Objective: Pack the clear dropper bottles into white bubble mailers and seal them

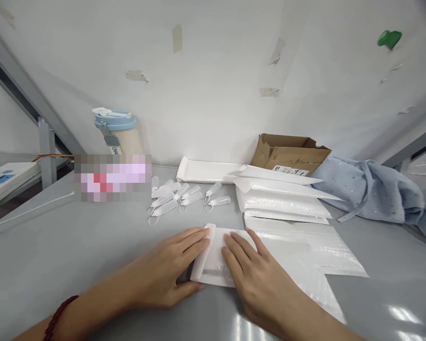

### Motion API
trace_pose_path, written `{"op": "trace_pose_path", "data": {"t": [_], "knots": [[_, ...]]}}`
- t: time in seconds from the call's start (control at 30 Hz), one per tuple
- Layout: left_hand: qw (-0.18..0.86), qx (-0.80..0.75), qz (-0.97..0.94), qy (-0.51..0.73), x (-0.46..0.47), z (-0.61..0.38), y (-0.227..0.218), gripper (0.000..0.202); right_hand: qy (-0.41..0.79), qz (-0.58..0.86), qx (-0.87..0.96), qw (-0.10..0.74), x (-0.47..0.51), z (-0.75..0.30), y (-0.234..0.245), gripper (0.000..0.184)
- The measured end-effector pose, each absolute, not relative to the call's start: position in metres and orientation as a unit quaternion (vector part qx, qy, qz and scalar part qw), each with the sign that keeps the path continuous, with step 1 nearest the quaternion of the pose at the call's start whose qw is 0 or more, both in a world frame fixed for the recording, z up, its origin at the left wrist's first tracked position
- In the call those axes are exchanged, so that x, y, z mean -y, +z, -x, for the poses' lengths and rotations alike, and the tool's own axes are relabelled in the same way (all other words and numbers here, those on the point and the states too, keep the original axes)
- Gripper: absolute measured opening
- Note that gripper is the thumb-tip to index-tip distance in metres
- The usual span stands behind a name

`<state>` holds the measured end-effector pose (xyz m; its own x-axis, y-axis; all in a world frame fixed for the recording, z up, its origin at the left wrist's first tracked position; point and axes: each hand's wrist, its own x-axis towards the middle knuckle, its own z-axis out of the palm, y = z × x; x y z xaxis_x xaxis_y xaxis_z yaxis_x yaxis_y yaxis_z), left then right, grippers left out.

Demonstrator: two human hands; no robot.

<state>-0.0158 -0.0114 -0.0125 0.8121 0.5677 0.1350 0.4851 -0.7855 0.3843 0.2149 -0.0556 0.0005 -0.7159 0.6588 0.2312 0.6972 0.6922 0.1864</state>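
Observation:
A small white padded envelope (pixel 216 251) lies on the grey table (pixel 74 246) in front of me, its left flap folded up. My left hand (pixel 170 270) lies on that flap, fingers stretched along it and thumb under its near edge. My right hand (pixel 248 270) rests flat on the envelope's right part, fingers spread. Behind them lie several small clear plastic bottles (pixel 184 196) with caps on tethers. To the right sit flat white envelopes (pixel 305 251) and a stack of filled ones (pixel 280 199).
A blue-lidded cup (pixel 118 130) stands at the back left by the white wall. A white tray (pixel 206 170), a brown cardboard box (pixel 291 154) and a light-blue cloth (pixel 369 189) line the back. A white cable (pixel 28 210) crosses the left side.

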Motion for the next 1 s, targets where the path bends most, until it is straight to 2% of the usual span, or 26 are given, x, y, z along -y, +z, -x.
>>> {"op": "trace_pose_path", "data": {"t": [0.07,0.2,0.3,0.37,0.47,0.53,0.6,0.77,1.0], "knots": [[0.161,-0.257,-0.94,0.157,0.009,0.011,-0.015,0.046,-0.179,0.361,0.909,0.111,0.054,-0.215,0.003,0.029],[0.194,-0.212,-0.934,0.212,0.009,-0.002,-0.015,0.025,-0.195,0.378,0.888,0.177,0.054,-0.22,0.015,0.039],[0.256,-0.23,-0.91,0.23,0.015,-0.016,-0.012,0.018,-0.227,0.386,0.862,0.237,0.056,-0.225,0.02,0.036],[0.346,-0.286,-0.862,0.234,0.018,-0.029,-0.008,0.022,-0.262,0.389,0.833,0.292,0.059,-0.229,0.024,0.029],[0.55,-0.331,-0.735,0.219,0.014,-0.054,-0.002,0.032,-0.292,0.369,0.797,0.378,0.062,-0.234,0.029,0.021],[0.66,-0.311,-0.652,0.205,0.007,-0.074,0.001,0.033,-0.273,0.338,0.808,0.398,0.065,-0.235,0.031,0.017],[0.716,-0.304,-0.599,0.193,-0.001,-0.091,0.004,0.032,-0.241,0.294,0.833,0.403,0.065,-0.234,0.03,0.015],[0.749,-0.392,-0.51,0.16,-0.014,-0.114,0.002,0.032,-0.182,0.248,0.859,0.409,0.057,-0.229,0.018,0.022],[0.72,-0.412,-0.537,0.152,-0.011,-0.114,-0.01,0.032,-0.147,0.257,0.88,0.37,0.051,-0.225,0.01,0.027]]}}
